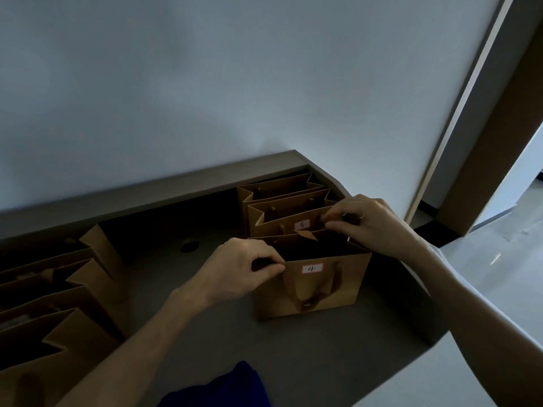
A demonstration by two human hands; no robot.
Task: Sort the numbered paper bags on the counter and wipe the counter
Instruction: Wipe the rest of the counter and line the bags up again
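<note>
Left grip [246,267] pinching bag 4 [311,286] rim

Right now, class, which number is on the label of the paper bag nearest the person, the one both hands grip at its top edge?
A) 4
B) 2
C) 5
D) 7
A: the white label on the nearest paper bag, gripped by the left hand and right hand, reads 4; the bag labelled 5 stands behind it.

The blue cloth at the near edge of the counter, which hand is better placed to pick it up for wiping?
Probably the left hand. It pinches bag 4's near-left rim, almost straight above the blue cloth. The right hand pinches the far rim, farther off.
</note>
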